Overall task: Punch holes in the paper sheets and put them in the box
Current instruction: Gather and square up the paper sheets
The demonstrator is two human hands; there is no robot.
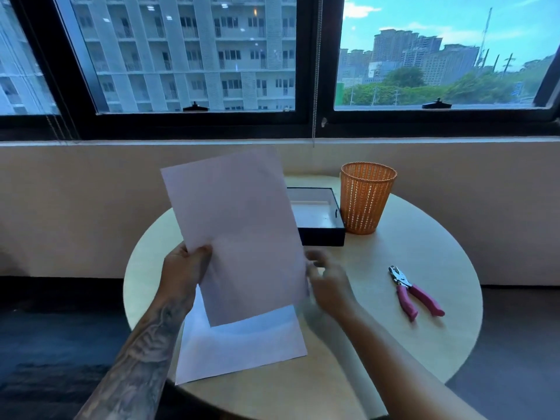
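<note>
- Your left hand (185,265) pinches the sheet (239,231) by its left edge and holds it raised over the stack (242,347). Held on one side only, it could sag or slip.
- Your right hand (328,280) is blurred at the sheet's right edge; I cannot tell whether it grips.
- The punch (415,292) lies well to the right. Reaching for it could crease the sheet.
- The box (321,236) is half hidden behind the sheet, just beside the basket (365,201), so a blind drop could miss it.

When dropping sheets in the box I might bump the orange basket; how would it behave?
The basket looks like open plastic mesh, so probably light and easy to slide on the smooth table. It stands on its narrower end, rim wider, so a high bump might tip it.
</note>
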